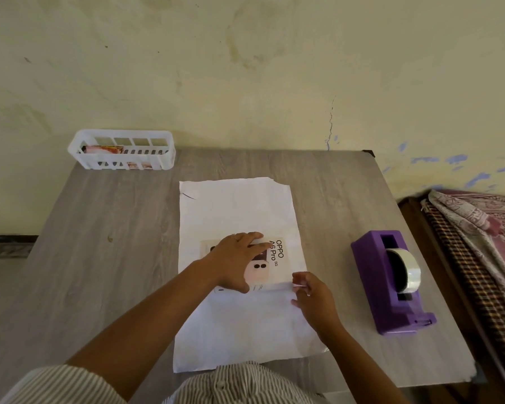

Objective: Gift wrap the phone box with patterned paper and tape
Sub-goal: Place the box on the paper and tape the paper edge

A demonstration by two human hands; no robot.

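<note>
The phone box [274,265] is laid flat on the sheet of wrapping paper [233,211], white side up, near the middle of the grey wooden table [99,243]. Its printed lid faces upward, with the lettering "OPPO A5 Pro 5G" readable along its right edge. The box is pressed down by the left hand [236,258], whose fingers are stretched out flat and spread a little across the lid. At the box's near right corner a small strip of clear tape [299,284] is pinched by the right hand [314,297] — thumb and fingertips closed together on it, just above the paper.

Well to the right of the sheet a purple tape dispenser [370,275] is stood, a roll of clear tape [408,271] seated in it. At the far left corner of the table a white slotted basket [163,158] is placed against the wall — something printed in red and pink is seen through its slots.
</note>
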